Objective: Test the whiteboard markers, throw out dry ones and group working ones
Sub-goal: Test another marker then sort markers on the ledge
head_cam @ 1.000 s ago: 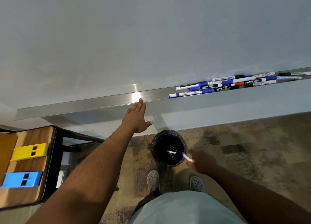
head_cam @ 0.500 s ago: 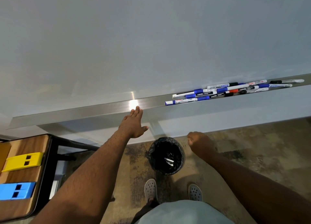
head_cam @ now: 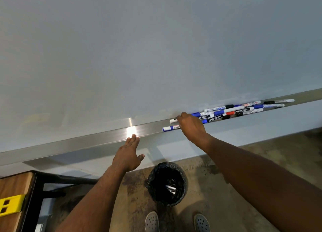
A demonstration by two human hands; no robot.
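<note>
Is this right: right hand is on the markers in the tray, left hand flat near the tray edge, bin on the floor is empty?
Not quite. The head view shows the bin already holds discarded markers. The rest stands: right hand at the marker pile in the tray, left hand flat near its edge.

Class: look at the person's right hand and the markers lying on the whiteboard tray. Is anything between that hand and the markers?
Nothing visible. The right hand is already over the near end of the marker pile on the tray, fingers at a white marker.
</note>
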